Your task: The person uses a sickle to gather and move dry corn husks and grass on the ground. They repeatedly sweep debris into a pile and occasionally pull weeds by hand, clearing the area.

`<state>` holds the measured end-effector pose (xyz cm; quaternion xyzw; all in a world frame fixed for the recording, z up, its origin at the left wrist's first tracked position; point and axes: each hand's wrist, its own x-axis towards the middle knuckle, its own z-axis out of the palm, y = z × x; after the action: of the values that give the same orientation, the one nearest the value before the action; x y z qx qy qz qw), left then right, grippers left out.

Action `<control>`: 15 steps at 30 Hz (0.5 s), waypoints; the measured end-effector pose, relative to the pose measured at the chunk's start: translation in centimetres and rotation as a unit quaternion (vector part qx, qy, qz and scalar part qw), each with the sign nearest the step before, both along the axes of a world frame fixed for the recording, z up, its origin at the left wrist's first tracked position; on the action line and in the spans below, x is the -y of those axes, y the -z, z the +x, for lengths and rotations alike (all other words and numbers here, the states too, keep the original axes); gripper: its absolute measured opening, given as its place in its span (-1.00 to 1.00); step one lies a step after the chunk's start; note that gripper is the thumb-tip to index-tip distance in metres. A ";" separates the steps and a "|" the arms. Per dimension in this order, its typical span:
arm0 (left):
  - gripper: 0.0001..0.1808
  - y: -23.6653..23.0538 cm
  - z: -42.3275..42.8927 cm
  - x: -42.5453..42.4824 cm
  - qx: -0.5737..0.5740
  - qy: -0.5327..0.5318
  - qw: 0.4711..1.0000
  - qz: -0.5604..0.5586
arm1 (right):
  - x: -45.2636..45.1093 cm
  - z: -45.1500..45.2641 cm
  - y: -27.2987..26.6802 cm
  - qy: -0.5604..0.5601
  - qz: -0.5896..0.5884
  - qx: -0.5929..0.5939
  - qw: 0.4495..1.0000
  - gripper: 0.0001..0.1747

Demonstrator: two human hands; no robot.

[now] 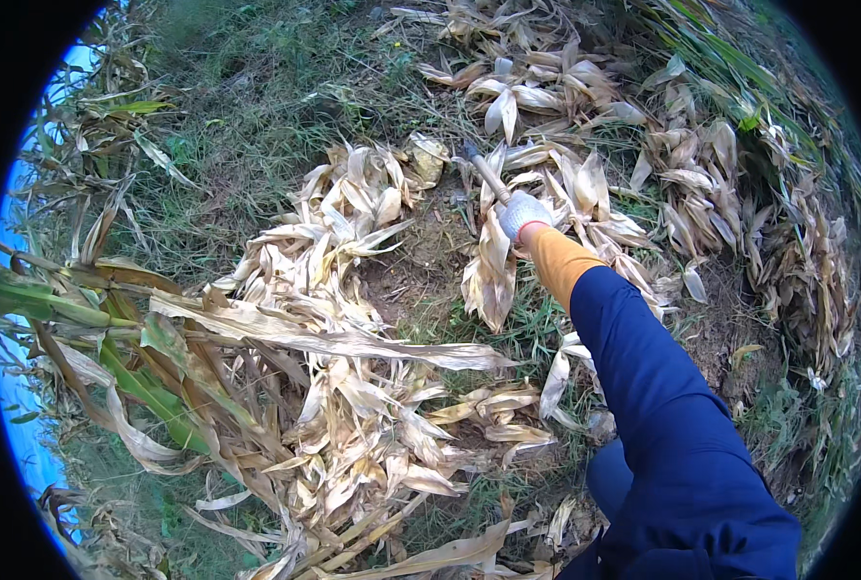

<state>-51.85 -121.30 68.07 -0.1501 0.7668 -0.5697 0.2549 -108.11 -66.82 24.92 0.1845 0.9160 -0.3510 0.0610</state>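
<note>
My right hand, in a white knit glove with a red cuff edge, is closed around the handle of a tool. The handle points up and left, and its dark end lies near the ground; the tool's kind cannot be told. Dry corn husks lie beneath and beside this hand. A yellowish, roundish object sits left of the tool's dark end. Another long pile of dry husks is to the left, across a strip of bare soil. My left hand is out of view.
Corn stalks with dry and green leaves reach in from the left over the husks. More husk heaps lie at the right, beside green leaves. Grass covers the upper left. My leg shows below my arm.
</note>
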 end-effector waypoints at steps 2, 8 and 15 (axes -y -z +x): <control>-0.47 -0.3 -0.1 -0.2 0.018 0.016 1.000 -0.013 | -2.9 -2.8 1.4 -0.027 0.042 0.012 0.999 -0.34; -0.49 -0.9 0.1 0.7 0.048 0.121 0.991 0.015 | -6.5 8.6 8.9 0.006 0.054 0.061 0.997 -0.36; -0.31 0.8 1.1 1.0 -0.073 -0.024 0.997 0.022 | 2.5 38.4 8.3 0.062 -0.087 0.126 0.986 -0.48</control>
<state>-50.72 -122.32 67.32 -0.2033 0.7921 -0.5338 0.2153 -69.76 -69.28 16.58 0.2779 0.8536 -0.4066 0.1698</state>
